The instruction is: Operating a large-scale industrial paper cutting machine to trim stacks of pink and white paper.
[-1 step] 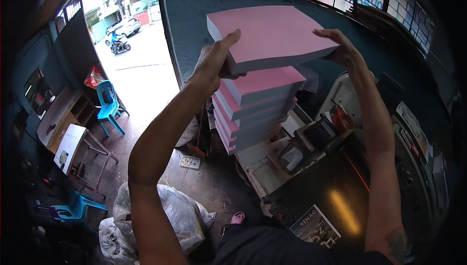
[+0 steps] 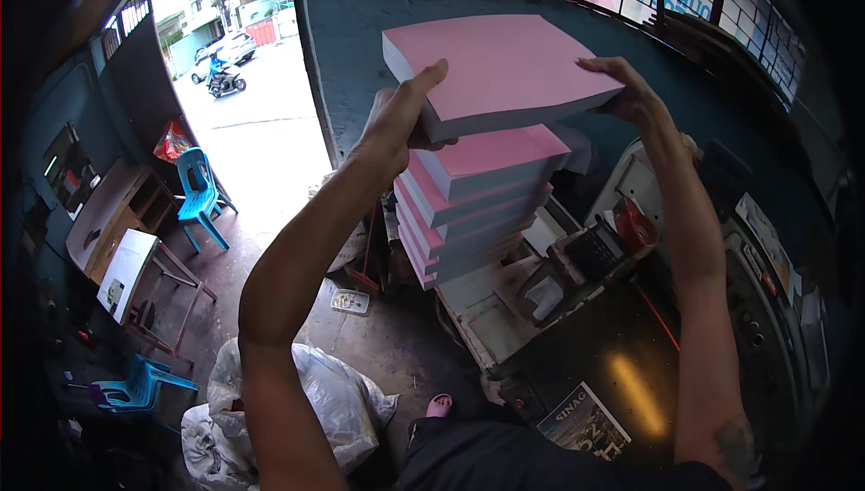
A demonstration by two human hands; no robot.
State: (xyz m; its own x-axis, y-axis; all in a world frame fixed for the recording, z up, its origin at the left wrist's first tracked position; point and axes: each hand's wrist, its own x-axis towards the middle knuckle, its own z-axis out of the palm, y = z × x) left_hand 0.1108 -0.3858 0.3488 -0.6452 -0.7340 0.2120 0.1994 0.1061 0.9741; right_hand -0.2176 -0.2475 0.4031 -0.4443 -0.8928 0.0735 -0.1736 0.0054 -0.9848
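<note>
A thick ream of paper (image 2: 505,68) with a pink top sheet and pale sides is held up in front of me, roughly level. My left hand (image 2: 401,117) grips its near left edge, thumb on top and fingers underneath. At the right corner, my right hand (image 2: 626,90) pinches the edge with the thumb above; its other fingers are partly hidden. Below stands a tall pile of paper reams (image 2: 468,212), each with a pink face and unevenly stacked. The held ream hides part of the pile's top, so I cannot tell whether they touch.
The pile stands on a worn machine table (image 2: 491,329) beside a dark keypad unit (image 2: 590,248). White plastic sacks (image 2: 333,401) lie by my left arm. Blue chairs (image 2: 200,198) and a small table (image 2: 131,266) stand left, near an open doorway (image 2: 261,131). A printed sheet (image 2: 586,423) lies near my body.
The held ream and both hands have barely shifted, with the ream's far edge slightly lower. Outside, a motorcycle has moved a little to the right.
</note>
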